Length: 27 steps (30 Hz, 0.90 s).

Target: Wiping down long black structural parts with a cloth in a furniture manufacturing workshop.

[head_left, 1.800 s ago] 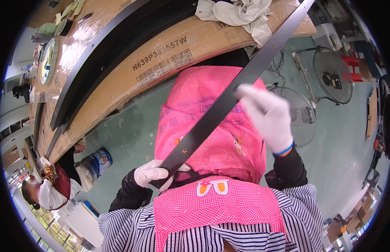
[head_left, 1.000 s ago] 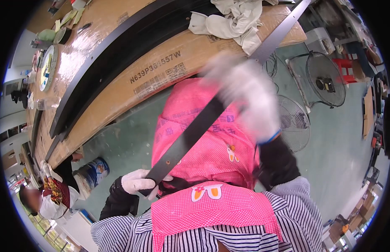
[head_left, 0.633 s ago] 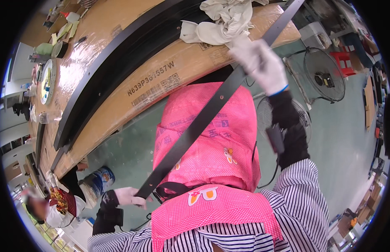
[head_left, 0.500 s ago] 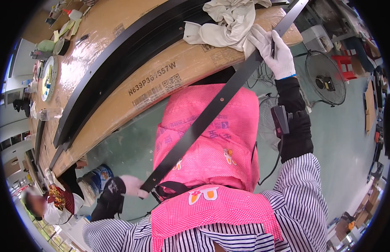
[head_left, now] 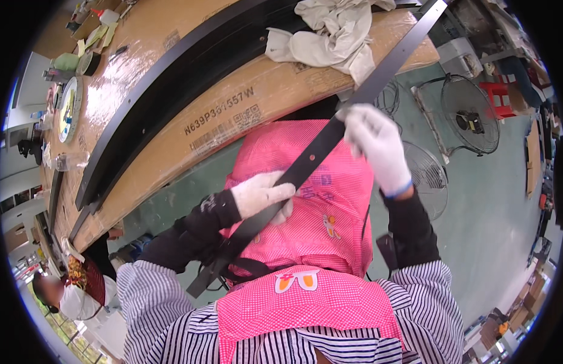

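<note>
A long, flat black strip with small holes slants across my lap, from the far right down to my left side. My left hand, in a white glove, wraps around its lower half with the thumb on top. Beside the strip's right edge, higher up, is my gloved right hand. Its fingers are curled and slightly blurred, the fingertips at the strip's edge; a small greyish bit shows there, too unclear to name. The strip passes over my pink apron.
Ahead stands a cardboard-covered table bearing curved black pieces and a crumpled white cloth. Fans and a red stool stand on the right. Another person is at the lower left.
My left hand has moved from the strip's lower end up to its lower half. My right hand has come down and nearer from the far part. The strip's lower end has shifted down and left.
</note>
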Motion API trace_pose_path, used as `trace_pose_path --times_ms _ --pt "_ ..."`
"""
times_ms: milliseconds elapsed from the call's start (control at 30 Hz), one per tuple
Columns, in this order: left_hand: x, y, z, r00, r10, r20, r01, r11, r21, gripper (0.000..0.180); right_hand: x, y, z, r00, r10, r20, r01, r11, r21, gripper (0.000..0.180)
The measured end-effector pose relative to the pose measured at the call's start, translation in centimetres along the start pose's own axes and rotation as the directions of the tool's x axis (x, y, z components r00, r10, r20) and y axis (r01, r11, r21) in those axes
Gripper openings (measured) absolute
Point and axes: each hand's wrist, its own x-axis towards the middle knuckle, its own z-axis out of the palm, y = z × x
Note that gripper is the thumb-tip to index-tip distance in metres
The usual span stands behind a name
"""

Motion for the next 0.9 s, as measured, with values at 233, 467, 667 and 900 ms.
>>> trace_pose_path --times_ms 233,467,667,900 --pt "-5.4 -1.0 3.9 0.99 -0.106 -0.091 0.104 0.994 -0.03 0.041 -6.6 1.4 3.7 0.915 -0.368 0.164 0.39 0.708 -0.589 0.029" --pt "-5.6 -2.2 4.9 0.99 -0.092 -0.107 0.082 0.992 -0.091 0.04 -7.2 1.7 4.6 0.888 -0.349 0.299 0.457 0.608 -0.649 0.024" --pt "-5.3 -2.8 5.1 0.987 -0.113 -0.115 0.102 0.99 -0.099 0.04 -7.4 1.7 4.2 0.856 -0.36 0.369 0.51 0.478 -0.715 0.021" --pt "-5.0 -3.4 5.5 0.987 -0.098 -0.125 0.082 0.989 -0.123 0.042 -6.9 1.2 3.7 0.868 -0.274 0.413 0.496 0.495 -0.714 0.02"
